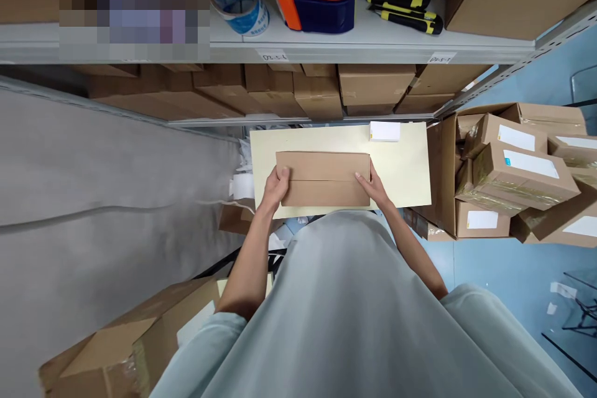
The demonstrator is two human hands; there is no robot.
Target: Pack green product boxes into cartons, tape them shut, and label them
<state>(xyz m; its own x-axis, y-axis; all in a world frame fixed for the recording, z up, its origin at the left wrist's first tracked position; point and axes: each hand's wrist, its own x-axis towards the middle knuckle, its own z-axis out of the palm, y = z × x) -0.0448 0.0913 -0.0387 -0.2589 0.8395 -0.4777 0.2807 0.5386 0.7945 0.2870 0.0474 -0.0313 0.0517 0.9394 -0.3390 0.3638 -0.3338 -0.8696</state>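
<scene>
And here are both hands, spread to the two short ends of a long, flat, brown cardboard box (325, 168), squarely between them over a pale cream rectangular bench (405, 168). The left hand (277, 184) is half curled, thumb pressed on the top, fingers out of sight round the end; the right hand (372, 186) mirrors it, a looser-looking hook, its thumb pointing inward along the box. Holding it by opposite ends looks like a way to keep it level and straight, with the lengthwise seam turned up in full view. Whether it rests on the bench or hangs just above, I can't tell. Beyond the right hand, a small white box (385, 132) sits by the far edge, probably there to leave the middle free. Up on the grey metal shelf (326, 53) ahead of the hands, a blue-and-white tape roll (256, 20), an orange-and-navy plastic tape dispenser (324, 12) and black-and-yellow utility knives (408, 17) line the front, presumably for quick reach. Off to the right hand's right, a big brown carton (441, 177) brims with taped brown boxes (525, 177), white labels showing.
</scene>
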